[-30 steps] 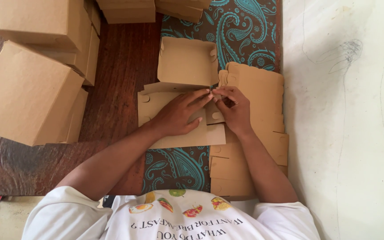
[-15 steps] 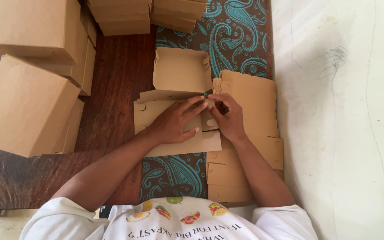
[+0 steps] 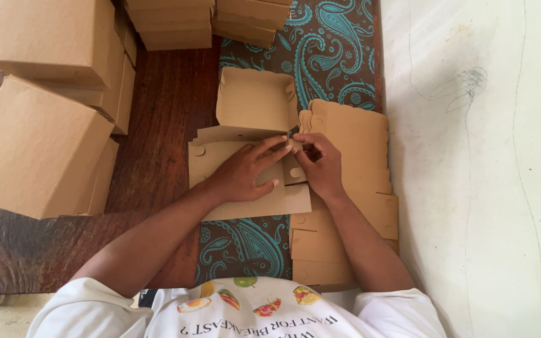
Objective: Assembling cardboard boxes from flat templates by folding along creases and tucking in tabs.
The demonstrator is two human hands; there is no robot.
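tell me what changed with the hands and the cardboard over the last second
Little changed. Both hands stayed on the half-folded cardboard box: the left hand flat on its panel, the right hand pinching a small flap at the side. The fingers shifted only slightly. The flat blanks and the finished boxes stayed put.

Hands in view: two, left hand [image 3: 243, 176] and right hand [image 3: 320, 164], both resting on one half-folded cardboard blank [image 3: 252, 150]. Stack of flat blanks [image 3: 352, 188]: one, beside the right hand; sheet count not readable, at least four edges showing. Assembled brown boxes: about seven visible, namely a large box [image 3: 32, 147] at near left, another [image 3: 51, 37] behind it, two partly hidden beneath, and three stacked [image 3: 176, 25] at the top edge. Paisley cloth [image 3: 320, 44]: one.
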